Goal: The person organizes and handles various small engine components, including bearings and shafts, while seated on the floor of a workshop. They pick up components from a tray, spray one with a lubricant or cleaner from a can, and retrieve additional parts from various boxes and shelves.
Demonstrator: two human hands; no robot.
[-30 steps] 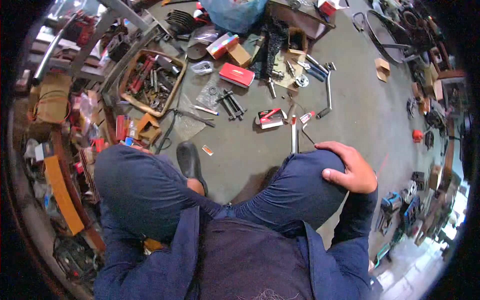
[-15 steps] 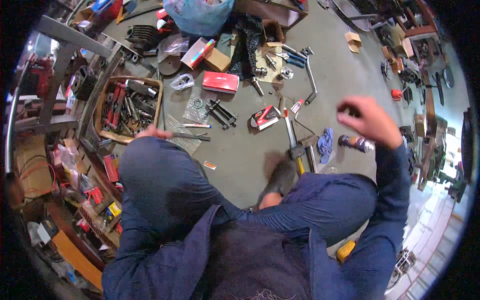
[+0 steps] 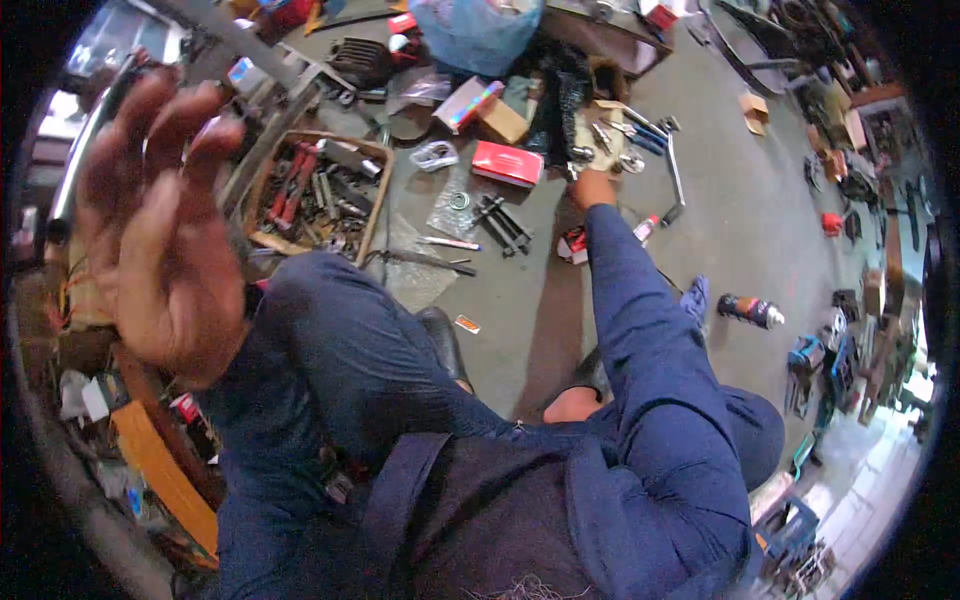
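My left hand (image 3: 170, 240) is raised at the far left, its fingers spread and slightly blurred, holding nothing. My right arm stretches forward over the floor. At its end, my right hand (image 3: 593, 188) reaches down beside a metal shaft with a round lobe (image 3: 580, 156); its fingers are hidden, so any grip cannot be made out. Close by lie a round metal part (image 3: 631, 162) and a pair of blue-handled pliers (image 3: 645, 140). Left of the hand sits a red and white box (image 3: 507, 164). My right sleeve partly covers a smaller red box (image 3: 573, 245).
A wooden tray (image 3: 381, 205) of metal parts and red-handled tools stands left. Nearby are a black metal bracket (image 3: 503, 225), bubble wrap (image 3: 415, 275) and a marker (image 3: 450, 243). A spray can (image 3: 750, 311) lies right, below a bent metal wrench (image 3: 675, 180). A blue bag (image 3: 475, 35) stands ahead.
My left hand has risen from beside my knee to the far left, fingers spreading. My right hand has swung from the right, above the spray can, forward to the metal parts. The view has shifted.
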